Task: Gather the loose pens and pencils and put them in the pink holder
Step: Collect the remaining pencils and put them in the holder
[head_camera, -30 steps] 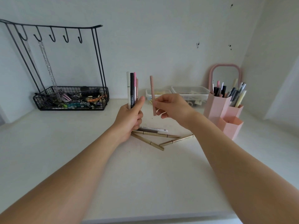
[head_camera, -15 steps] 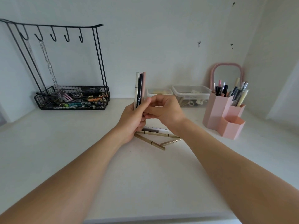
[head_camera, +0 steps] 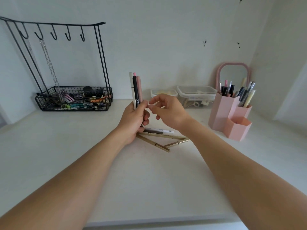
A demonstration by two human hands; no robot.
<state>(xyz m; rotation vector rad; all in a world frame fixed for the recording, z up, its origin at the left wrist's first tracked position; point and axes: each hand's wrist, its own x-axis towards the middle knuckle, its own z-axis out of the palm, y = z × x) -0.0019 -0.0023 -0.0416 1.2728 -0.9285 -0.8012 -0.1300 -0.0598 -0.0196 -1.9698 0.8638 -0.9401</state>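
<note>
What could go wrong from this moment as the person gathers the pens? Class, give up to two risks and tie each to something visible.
1. The left hand grips an upright bundle of pens near its lower end; adding more could let one slip out.
2. The gold pencils on the table lie crossed over each other, so lifting one may knock or roll the others. The right hand holds nothing now.
</note>
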